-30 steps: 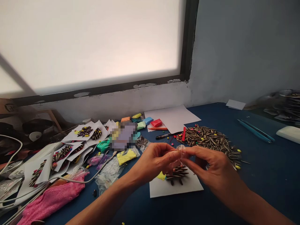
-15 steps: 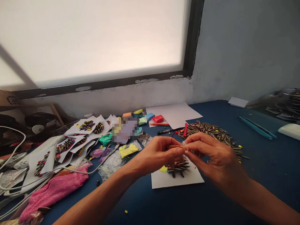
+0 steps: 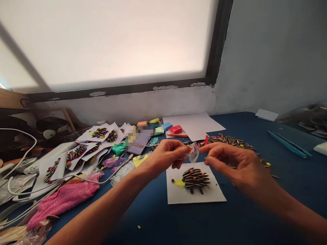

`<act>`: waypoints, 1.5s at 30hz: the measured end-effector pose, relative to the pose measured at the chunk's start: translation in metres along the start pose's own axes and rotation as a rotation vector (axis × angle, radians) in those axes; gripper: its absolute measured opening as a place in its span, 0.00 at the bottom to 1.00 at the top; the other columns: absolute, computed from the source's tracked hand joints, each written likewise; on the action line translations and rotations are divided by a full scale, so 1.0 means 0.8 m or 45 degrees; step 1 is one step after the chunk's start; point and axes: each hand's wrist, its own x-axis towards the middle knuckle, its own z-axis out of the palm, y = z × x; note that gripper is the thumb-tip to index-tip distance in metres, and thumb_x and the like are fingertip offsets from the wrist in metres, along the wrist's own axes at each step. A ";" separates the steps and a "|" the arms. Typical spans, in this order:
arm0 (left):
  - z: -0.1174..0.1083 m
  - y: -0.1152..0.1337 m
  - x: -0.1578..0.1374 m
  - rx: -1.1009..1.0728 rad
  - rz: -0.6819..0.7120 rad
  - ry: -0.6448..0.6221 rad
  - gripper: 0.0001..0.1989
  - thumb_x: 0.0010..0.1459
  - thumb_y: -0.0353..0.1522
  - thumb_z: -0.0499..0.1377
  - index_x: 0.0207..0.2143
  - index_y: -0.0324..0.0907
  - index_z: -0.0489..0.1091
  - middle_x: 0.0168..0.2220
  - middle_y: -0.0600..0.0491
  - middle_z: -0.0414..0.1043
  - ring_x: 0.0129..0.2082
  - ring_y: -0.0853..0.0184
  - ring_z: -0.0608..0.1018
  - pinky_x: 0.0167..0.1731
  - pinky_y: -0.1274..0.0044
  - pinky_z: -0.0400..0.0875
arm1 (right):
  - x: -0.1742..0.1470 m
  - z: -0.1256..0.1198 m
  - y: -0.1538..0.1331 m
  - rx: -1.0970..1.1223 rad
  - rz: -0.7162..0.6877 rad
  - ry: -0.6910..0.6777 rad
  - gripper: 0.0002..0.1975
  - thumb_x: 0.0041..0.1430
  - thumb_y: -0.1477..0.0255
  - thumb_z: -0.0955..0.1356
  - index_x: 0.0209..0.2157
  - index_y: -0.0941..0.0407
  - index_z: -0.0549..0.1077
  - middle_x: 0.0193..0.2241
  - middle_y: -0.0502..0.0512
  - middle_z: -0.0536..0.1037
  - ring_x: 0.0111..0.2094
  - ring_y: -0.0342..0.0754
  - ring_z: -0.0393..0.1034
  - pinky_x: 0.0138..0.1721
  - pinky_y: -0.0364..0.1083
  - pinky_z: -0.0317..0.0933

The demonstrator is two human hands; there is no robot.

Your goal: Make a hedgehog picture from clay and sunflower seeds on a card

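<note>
My left hand (image 3: 170, 153) pinches a small clear plastic bag (image 3: 194, 153) by its edge, above the table. Just right of the bag is my right hand (image 3: 230, 161), its thumb and index finger apart; I cannot tell whether a fingertip touches the plastic. Below both hands lies a white card (image 3: 176, 197). On it is a hedgehog figure (image 3: 196, 178) made of striped sunflower seeds, with small orange balls, a yellow clay snout (image 3: 178, 183) and a dark nose.
Behind my right hand spreads a heap of sunflower seeds (image 3: 230, 140). Blue tweezers (image 3: 288, 144) lie at the right. Clay packets, including a red one (image 3: 175, 129), sit near white paper (image 3: 204, 122). Finished seed cards (image 3: 76, 153), a white cable (image 3: 102, 182) and a pink cloth (image 3: 63, 200) crowd the left.
My hands have moved apart, and the clear bag now shows in my left fingers. My right hand has let go or loosened. The hedgehog is uncovered, and the whole view has shifted slightly.
</note>
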 end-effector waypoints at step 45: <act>0.034 -0.005 0.022 1.059 0.836 0.119 0.15 0.71 0.36 0.54 0.39 0.42 0.81 0.30 0.52 0.79 0.28 0.70 0.76 0.33 0.78 0.67 | -0.004 -0.005 0.009 0.784 0.601 -0.170 0.09 0.50 0.66 0.73 0.31 0.56 0.80 0.23 0.48 0.71 0.20 0.38 0.57 0.20 0.40 0.58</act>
